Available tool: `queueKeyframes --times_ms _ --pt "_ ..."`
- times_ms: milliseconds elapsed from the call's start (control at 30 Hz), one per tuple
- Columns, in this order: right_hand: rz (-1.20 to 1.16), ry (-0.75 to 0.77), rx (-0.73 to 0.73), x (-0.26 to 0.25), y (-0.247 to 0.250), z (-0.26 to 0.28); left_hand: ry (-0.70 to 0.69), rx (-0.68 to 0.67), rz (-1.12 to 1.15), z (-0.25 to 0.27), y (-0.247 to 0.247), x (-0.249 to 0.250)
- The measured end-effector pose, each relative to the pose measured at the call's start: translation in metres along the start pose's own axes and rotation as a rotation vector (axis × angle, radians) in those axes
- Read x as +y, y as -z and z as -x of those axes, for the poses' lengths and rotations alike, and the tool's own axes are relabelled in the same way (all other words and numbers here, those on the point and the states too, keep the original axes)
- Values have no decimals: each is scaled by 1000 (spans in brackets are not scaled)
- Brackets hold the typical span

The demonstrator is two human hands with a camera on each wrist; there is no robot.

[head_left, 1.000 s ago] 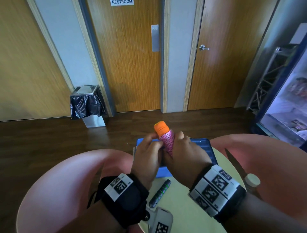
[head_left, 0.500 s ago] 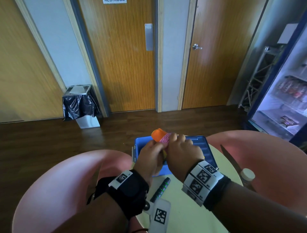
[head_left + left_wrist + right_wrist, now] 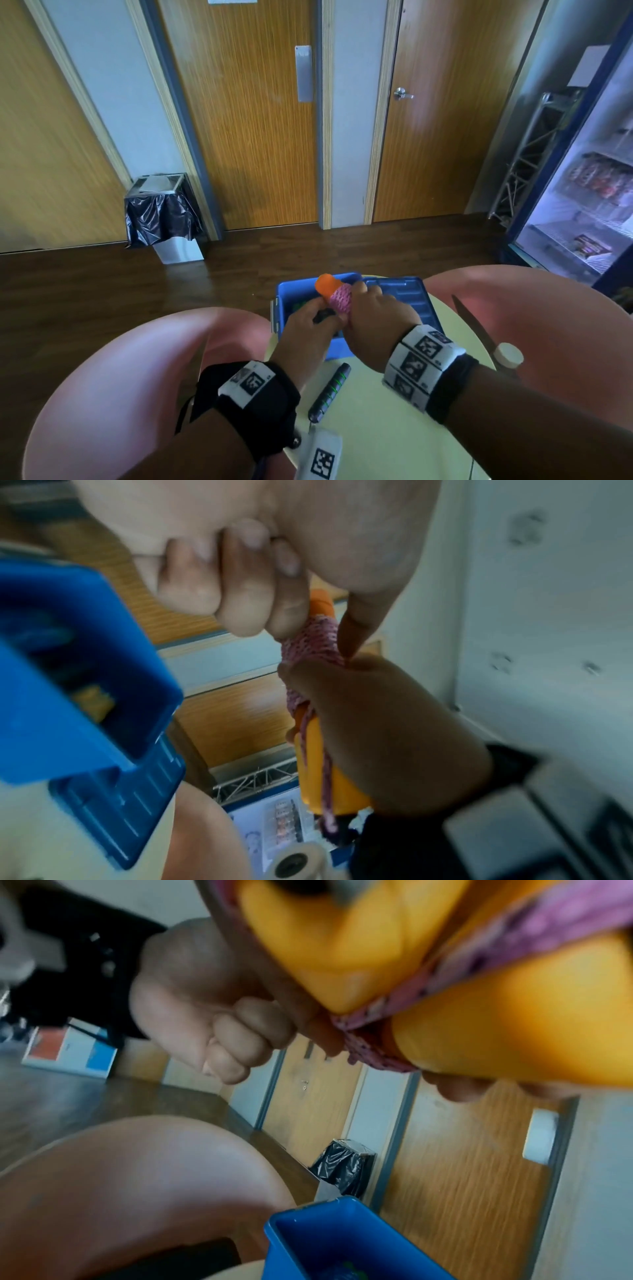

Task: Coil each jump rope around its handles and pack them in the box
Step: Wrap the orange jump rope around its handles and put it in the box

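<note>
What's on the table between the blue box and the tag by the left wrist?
In the head view, one dark jump rope handle with green stripes lies on the table between the blue box and the tag.

orange-handled pink-coiled jump rope (image 3: 337,295), above open blue box (image 3: 404,301)

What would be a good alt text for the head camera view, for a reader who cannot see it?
Two hands, the left hand and the right hand, hold an orange-handled jump rope wrapped in pink cord over an open blue box on a pale round table. A dark handle with green stripes lies on the table; two wooden doors stand behind.
</note>
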State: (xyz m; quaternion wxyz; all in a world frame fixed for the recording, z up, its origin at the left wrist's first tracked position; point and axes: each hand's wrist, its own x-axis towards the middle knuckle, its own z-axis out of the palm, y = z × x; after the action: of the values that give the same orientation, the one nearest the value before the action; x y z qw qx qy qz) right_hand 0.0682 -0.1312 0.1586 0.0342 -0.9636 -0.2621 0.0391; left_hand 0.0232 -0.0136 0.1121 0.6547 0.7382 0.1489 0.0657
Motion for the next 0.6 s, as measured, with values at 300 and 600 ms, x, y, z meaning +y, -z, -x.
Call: queueKeyframes --times_ms 300,600 --pt "129 48 75 0 -11 4 283 -158 275 18 10 10" --pt "-1113 -71 -171 12 -17 10 -55 305 182 3 19 -2"
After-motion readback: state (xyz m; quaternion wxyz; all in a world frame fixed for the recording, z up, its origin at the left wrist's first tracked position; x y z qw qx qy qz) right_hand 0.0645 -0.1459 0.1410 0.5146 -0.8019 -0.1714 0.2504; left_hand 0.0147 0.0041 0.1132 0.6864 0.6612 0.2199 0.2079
